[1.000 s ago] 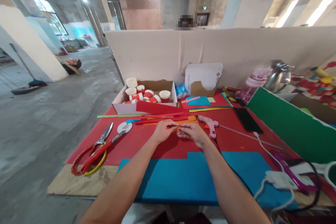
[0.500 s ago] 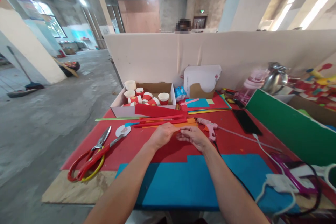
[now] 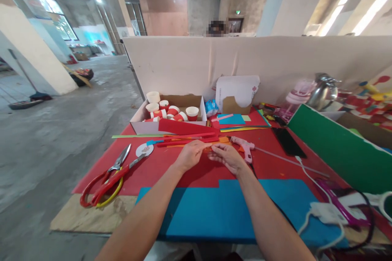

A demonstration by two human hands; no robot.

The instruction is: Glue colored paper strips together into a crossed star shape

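Note:
Over the red sheet (image 3: 196, 177) my left hand (image 3: 190, 155) and my right hand (image 3: 227, 158) meet fingertip to fingertip. Both are closed in a pinch; whatever lies between them is too small or hidden to make out. Just behind the fingers lie red and orange paper strips (image 3: 177, 142). A pink glue gun (image 3: 244, 147) rests to the right of my right hand. Left of my left arm are large red-handled scissors (image 3: 104, 185), with a second yellow-and-red-handled pair partly under them. Their blades reach toward a white disc (image 3: 144, 149).
A box (image 3: 137, 127) of red-and-white paper cups stands at the back left, before a white partition (image 3: 171, 63). Blue paper (image 3: 208, 216) covers the front edge. On the right are a phone (image 3: 288, 142), a green box (image 3: 330, 151), cables and a power strip (image 3: 327, 212).
The view has shifted slightly. My hands stay pinched together at about the same place, with the fingers moving only a little. Nothing on the table has visibly moved.

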